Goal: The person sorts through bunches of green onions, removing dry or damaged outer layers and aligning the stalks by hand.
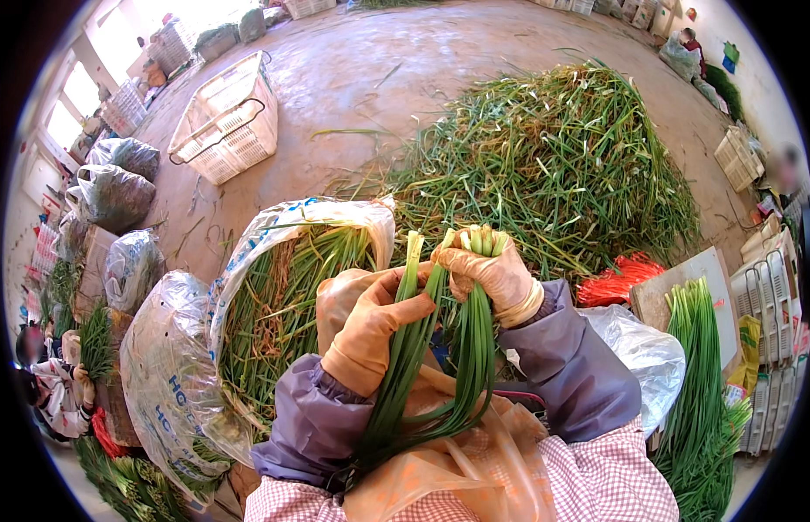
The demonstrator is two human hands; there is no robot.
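My left hand [378,323], in an orange-tan rubber glove, is closed around a few garlic chive stalks [411,258] with their pale cut ends up. Beside it my right hand [493,271], in a paler glove, grips a thicker bunch of garlic chives [480,346] just below its stem ends. The long green leaves from both hands hang over the translucent apron [437,476] on my lap. My two hands nearly touch at the fingertips. Left of them stands an open plastic sack [300,212] of loose chives, some browned.
A large heap of chive trimmings [548,169] covers the floor ahead. At right lie red ties [620,280], a board [718,300] and a trimmed chive bundle [695,365]. A white plastic crate [228,121] stands ahead left; a person [62,391] handles chives at far left.
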